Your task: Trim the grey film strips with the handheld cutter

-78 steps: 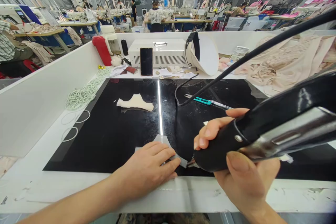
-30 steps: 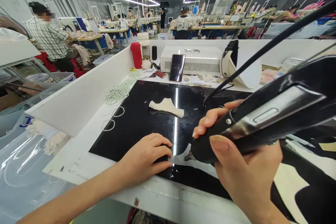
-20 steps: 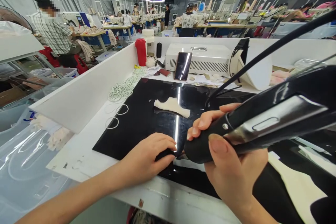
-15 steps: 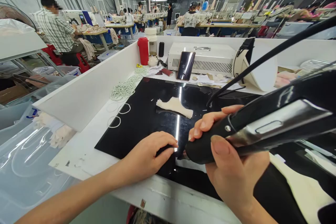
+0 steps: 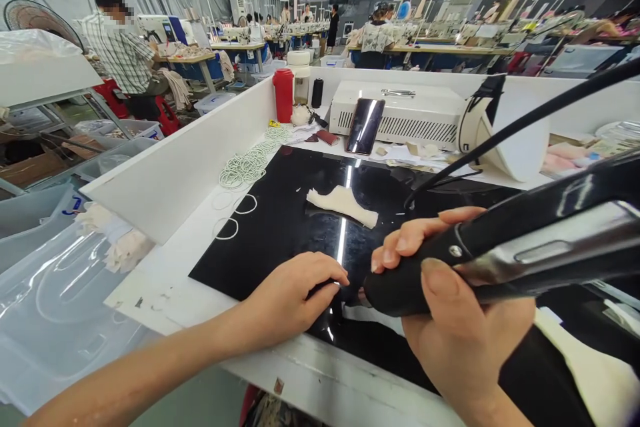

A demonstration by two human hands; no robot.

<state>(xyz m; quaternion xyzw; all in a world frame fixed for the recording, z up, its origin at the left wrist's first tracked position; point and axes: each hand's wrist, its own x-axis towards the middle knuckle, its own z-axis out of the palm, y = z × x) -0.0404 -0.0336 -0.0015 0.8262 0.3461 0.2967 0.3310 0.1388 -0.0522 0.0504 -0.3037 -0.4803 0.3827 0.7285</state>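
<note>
My right hand (image 5: pixel 465 320) is wrapped round a black and silver hand tool (image 5: pixel 505 253) with a black cord (image 5: pixel 525 123); its nose points down at the black glossy worktop (image 5: pixel 280 227). My left hand (image 5: pixel 295 293) rests curled on the worktop just left of the tool's nose, fingertips pressing a dark fabric piece (image 5: pixel 350 293) that is hard to make out against the surface. A cream fabric piece (image 5: pixel 343 203) lies farther back on the worktop.
White partition walls (image 5: pixel 175 167) box in the bench. White elastic rings (image 5: pixel 245 170), a red bottle (image 5: pixel 283 95), a phone (image 5: pixel 365 127) leaning on a white machine (image 5: pixel 400 117) sit at the back. A person in a checked shirt (image 5: pixel 123 53) sits left. A plastic-covered bin (image 5: pixel 55 293) stands lower left.
The view has swung to the left. My left hand went from flat on a grey fabric piece to curled, pressing dark fabric. The tool stays in my right hand near the same spot.
</note>
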